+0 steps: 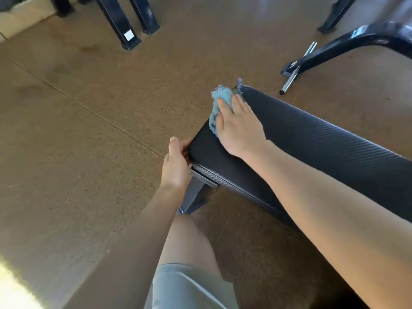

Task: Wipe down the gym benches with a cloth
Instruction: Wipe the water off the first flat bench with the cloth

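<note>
A black padded gym bench (312, 139) with a ribbed top runs from the middle of the view to the right edge. My right hand (239, 126) lies flat on its near end and presses a light blue cloth (219, 103) against the pad with straight fingers. The cloth bunches out past the fingertips and hangs over the bench's end edge. My left hand (176, 163) grips the end corner of the bench, thumb on top and fingers curled round the side. Below that corner stands the bench's metal leg (194, 197).
Brown speckled rubber flooring (89, 108) spreads all around. Black machine legs (124, 25) stand at the top left. A curved black frame with a chrome bar (296, 70) lies at the top right. My bare knee and grey shorts (189, 253) are below the bench.
</note>
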A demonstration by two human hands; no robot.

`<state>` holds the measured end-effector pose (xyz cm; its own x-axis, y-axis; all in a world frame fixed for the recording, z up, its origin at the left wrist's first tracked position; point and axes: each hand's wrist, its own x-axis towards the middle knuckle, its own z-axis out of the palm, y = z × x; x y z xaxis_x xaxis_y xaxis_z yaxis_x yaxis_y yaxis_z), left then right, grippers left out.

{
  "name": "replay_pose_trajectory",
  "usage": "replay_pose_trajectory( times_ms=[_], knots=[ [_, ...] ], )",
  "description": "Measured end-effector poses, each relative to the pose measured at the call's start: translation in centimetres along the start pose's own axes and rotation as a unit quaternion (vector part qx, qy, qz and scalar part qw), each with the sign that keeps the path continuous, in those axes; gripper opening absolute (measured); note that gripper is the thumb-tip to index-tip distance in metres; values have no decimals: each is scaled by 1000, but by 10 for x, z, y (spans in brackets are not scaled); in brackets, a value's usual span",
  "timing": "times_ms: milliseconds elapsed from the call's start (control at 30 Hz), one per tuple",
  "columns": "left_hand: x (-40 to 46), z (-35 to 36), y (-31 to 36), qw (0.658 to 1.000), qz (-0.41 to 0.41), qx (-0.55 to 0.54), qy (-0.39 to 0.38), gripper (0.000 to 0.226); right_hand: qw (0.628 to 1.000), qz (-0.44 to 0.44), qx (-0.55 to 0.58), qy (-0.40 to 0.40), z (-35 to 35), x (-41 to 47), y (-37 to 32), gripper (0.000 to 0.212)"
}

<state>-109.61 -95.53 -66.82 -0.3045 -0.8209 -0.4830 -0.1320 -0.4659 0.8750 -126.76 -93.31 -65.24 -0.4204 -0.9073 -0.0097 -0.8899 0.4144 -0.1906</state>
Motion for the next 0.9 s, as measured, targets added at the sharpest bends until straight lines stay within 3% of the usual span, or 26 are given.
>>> replay_pose_trajectory(
  times_ms=[67, 167, 300, 433, 533, 667, 833, 900],
  knots=[
    [0, -1, 3, 1000, -6, -4, 8, 61, 1000, 5, 9, 11, 6, -18, -18, 59],
    [3, -5, 9, 999, -43, -20, -17, 69, 996, -89, -7, -6, 10, -66, -42, 61],
    [9, -13, 12, 996, -69, -45, -16, 72, 971, -221, -90, -19, 9, -123, -18, 60],
    [8, -6, 16, 997, -72, -32, -24, 68, 937, -303, -168, -34, 9, -124, 2, 61],
    [10, -5, 19, 994, -96, -45, -1, 65, 939, -302, -165, -19, 14, -94, -27, 57],
    [16, -7, 25, 995, -95, -25, 3, 80, 953, -259, -160, -1, 14, -80, -51, 58],
    [6, 22, 31, 990, -55, 128, 30, 79, 959, -222, -175, -16, -2, -168, 28, 68],
    [4, 41, 31, 977, -22, 205, 55, 69, 959, -216, -181, -19, -7, -199, 61, 67]
  ],
)
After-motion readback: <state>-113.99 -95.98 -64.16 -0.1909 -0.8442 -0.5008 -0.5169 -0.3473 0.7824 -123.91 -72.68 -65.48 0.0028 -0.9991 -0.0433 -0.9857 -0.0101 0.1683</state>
